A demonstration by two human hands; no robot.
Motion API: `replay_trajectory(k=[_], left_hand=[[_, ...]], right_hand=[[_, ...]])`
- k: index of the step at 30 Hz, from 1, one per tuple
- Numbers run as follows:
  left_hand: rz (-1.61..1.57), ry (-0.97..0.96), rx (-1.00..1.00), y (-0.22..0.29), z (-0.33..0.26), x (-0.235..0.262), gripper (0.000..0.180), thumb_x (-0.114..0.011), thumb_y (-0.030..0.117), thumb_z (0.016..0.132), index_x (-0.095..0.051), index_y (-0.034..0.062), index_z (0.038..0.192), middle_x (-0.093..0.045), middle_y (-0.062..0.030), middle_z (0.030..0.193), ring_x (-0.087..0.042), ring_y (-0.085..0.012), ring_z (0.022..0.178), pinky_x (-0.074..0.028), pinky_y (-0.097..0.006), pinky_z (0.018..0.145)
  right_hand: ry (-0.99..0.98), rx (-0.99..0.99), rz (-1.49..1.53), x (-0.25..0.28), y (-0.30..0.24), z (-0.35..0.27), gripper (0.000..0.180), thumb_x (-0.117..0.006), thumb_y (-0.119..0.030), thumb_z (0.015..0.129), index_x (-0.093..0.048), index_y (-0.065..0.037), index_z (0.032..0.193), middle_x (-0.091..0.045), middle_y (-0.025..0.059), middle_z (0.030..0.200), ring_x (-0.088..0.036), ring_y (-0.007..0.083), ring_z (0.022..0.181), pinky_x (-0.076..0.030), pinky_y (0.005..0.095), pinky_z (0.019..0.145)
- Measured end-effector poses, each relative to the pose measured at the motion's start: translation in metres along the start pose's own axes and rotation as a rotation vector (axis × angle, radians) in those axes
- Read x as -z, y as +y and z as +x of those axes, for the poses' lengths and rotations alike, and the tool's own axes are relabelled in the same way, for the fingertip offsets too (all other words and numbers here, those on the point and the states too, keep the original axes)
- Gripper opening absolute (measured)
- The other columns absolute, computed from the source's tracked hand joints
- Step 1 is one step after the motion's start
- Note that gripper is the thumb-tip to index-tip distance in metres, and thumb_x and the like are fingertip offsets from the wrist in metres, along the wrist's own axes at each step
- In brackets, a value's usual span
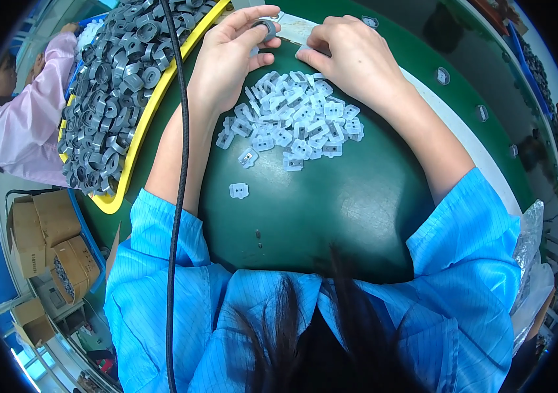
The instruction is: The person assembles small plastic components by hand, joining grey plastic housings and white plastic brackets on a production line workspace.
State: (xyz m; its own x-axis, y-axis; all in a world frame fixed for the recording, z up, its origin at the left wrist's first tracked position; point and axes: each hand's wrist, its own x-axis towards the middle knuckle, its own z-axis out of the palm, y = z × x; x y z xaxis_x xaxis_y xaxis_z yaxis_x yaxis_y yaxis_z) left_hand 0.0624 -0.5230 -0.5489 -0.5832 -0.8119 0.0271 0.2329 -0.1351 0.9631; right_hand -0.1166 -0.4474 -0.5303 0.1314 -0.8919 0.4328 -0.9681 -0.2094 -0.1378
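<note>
My left hand [221, 62], at the top middle, holds a grey ring-shaped plastic part [266, 29] between thumb and fingers. To its right, my right hand [355, 60] is closed in a pinch at the edge of a pale strip. A whitish bit shows at those fingertips, too small to name. Just below both hands, a pile of small translucent plastic pieces [302, 119] with dark slots lies on the green tabletop [318, 216]. One such piece [239, 190] sits apart, nearer to me.
A yellow tray [123, 180] heaped with grey ring parts [112, 98] stands at left. A black cable [182, 131] hangs across the view. Beyond the white edge, parts [442, 76] sit spaced on a green surface. A person in pink [33, 124] and cardboard boxes [46, 226] are far left.
</note>
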Motion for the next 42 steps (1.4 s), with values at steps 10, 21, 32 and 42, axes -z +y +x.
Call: replay_trajectory(k=[10, 21, 32, 42], left_hand=[[0.330, 0.067, -0.246, -0.003, -0.005, -0.020, 0.024, -0.062, 0.006, 0.085, -0.062, -0.0014, 0.108, -0.064, -0.0085, 0.093, -0.066, -0.0134, 0.080, -0.053, -0.022, 0.070], [0.378, 0.099, -0.313, 0.005, -0.015, -0.035, 0.035, -0.070, -0.004, 0.077, -0.056, -0.0046, 0.110, -0.062, -0.0097, 0.098, -0.060, -0.0117, 0.091, -0.053, -0.024, 0.078], [0.678, 0.070, -0.583, -0.005, -0.013, -0.032, 0.033, -0.073, 0.004, 0.078, -0.060, -0.0014, 0.108, -0.059, -0.0072, 0.106, -0.060, -0.0146, 0.099, -0.055, -0.029, 0.083], [0.786, -0.024, -0.627, 0.016, -0.020, -0.040, 0.024, -0.071, -0.005, 0.072, -0.059, -0.0025, 0.093, -0.053, -0.0097, 0.088, -0.059, -0.0167, 0.071, -0.048, -0.024, 0.062]], right_hand=[[-0.198, -0.562, 1.342, 0.015, -0.004, 0.015, 0.011, -0.068, -0.009, 0.083, -0.063, -0.001, 0.088, -0.062, 0.0039, 0.077, -0.054, 0.0096, 0.065, -0.044, 0.0225, 0.060], [-0.040, -0.468, 1.021, 0.019, -0.011, 0.012, 0.010, -0.070, -0.010, 0.083, -0.067, -0.001, 0.082, -0.065, 0.0030, 0.076, -0.057, 0.0075, 0.068, -0.047, 0.0216, 0.064], [-0.107, -0.431, 1.055, 0.021, -0.005, 0.013, 0.021, -0.073, -0.014, 0.080, -0.063, -0.002, 0.093, -0.064, 0.0043, 0.085, -0.054, 0.0085, 0.071, -0.044, 0.0210, 0.064], [-0.427, -0.604, 1.390, 0.023, 0.019, 0.013, 0.009, -0.069, -0.006, 0.081, -0.064, -0.001, 0.087, -0.066, 0.0070, 0.080, -0.060, 0.0108, 0.067, -0.047, 0.0192, 0.062]])
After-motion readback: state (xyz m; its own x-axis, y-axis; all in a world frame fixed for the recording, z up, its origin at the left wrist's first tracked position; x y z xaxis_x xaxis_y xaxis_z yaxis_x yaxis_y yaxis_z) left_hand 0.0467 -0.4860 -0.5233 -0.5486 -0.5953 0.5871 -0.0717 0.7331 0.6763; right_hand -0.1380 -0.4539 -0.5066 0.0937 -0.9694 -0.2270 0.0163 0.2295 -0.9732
